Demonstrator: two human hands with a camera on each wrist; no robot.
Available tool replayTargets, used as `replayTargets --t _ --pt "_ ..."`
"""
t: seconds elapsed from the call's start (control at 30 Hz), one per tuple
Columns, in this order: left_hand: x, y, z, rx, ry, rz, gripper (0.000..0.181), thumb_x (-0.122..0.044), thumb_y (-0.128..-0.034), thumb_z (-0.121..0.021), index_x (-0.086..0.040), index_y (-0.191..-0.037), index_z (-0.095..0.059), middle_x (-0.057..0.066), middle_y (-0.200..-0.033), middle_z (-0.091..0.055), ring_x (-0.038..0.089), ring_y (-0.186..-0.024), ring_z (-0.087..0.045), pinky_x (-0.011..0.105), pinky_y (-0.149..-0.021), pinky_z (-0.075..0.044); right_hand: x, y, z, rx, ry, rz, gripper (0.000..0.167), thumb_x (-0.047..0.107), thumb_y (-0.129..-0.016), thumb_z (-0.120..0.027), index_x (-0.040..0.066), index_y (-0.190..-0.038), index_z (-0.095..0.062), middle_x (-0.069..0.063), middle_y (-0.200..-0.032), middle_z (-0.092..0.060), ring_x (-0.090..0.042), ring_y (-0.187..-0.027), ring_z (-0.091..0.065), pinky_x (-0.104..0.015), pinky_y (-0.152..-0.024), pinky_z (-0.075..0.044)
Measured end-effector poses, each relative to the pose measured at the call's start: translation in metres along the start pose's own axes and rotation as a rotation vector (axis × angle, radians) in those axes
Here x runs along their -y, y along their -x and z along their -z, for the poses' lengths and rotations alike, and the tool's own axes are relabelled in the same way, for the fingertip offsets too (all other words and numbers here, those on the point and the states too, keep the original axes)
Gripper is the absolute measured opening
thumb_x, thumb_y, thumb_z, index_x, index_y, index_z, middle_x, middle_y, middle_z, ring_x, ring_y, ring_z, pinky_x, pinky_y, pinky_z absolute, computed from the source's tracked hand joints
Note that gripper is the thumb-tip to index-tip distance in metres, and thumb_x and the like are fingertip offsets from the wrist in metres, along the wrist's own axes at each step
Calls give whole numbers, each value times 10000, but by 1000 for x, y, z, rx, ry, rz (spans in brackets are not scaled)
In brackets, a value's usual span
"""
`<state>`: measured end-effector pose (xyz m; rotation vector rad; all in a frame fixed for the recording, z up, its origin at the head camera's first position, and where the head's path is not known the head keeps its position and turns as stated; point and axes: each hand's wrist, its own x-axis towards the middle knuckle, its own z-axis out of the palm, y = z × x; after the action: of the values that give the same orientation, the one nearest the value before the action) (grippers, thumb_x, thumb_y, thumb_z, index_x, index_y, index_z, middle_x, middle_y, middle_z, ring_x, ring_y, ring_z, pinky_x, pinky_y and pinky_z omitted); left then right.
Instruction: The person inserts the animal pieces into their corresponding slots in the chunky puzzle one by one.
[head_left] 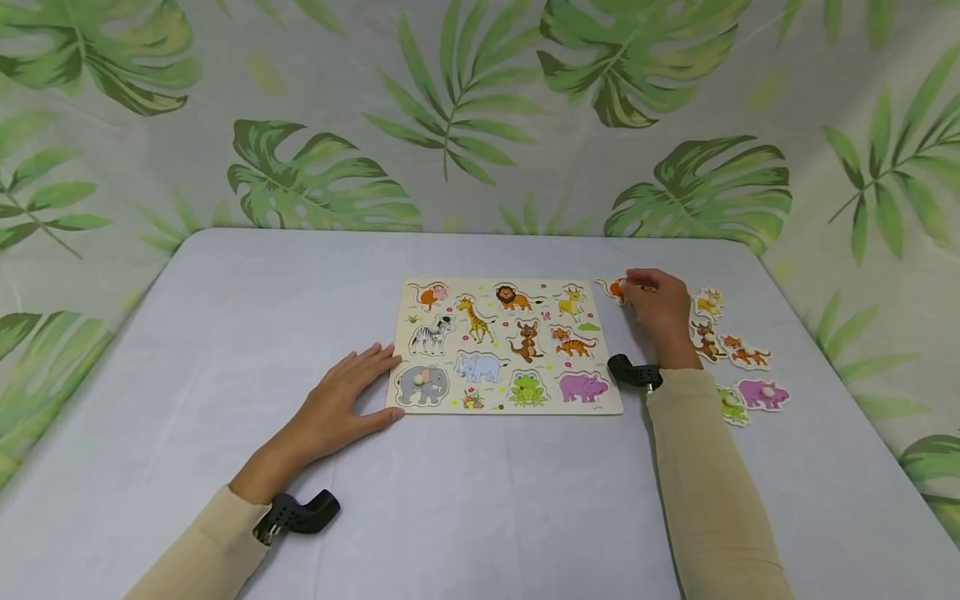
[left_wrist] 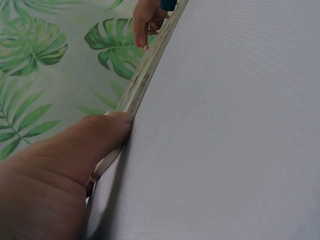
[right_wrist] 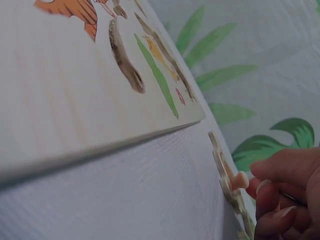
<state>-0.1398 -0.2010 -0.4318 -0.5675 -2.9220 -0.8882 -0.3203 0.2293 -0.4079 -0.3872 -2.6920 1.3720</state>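
Left grip (head_left: 341, 408) touches puzzle board (head_left: 555, 409) holding grey elephant (head_left: 431, 390).

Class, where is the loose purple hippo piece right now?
In the head view, the loose purple hippo piece lies right of the puzzle board, just right of the loose frog piece and below the loose tiger piece.

Place: looked like a staged recording corner, room type unclear | white-covered table (head_left: 510, 500) stood inside | leaf-print cloth (head_left: 322, 183) hung behind and beside it | wrist cameras (head_left: 315, 512) were worn
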Motion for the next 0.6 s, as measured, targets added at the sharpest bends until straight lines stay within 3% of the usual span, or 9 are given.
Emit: replayTargets --t 0.23,0.6 --pt "1 1 0 6 0 14 748 -482 -839 -707 -146 -1452 -442 32 -1549 -333 249 -1451 -223 463 -1195 -127 0 -1 0 8 20 18 368 210 -950 -588 106 -1303 -614 -100 -1266 -607 -237 -1110 -542 -309 -802 -497" --pt "1 0 -1 1 -2 11 744 -485 -839 -705 -147 -1449 -446 34 -1546 -339 253 -1449 -228 476 -1191 -135 -1 -3 1 30 31 18 355 224 -944 -609 102 -1277 -628 -106 -1282 -596 -260 -1171 -519 -387 -897 -499"
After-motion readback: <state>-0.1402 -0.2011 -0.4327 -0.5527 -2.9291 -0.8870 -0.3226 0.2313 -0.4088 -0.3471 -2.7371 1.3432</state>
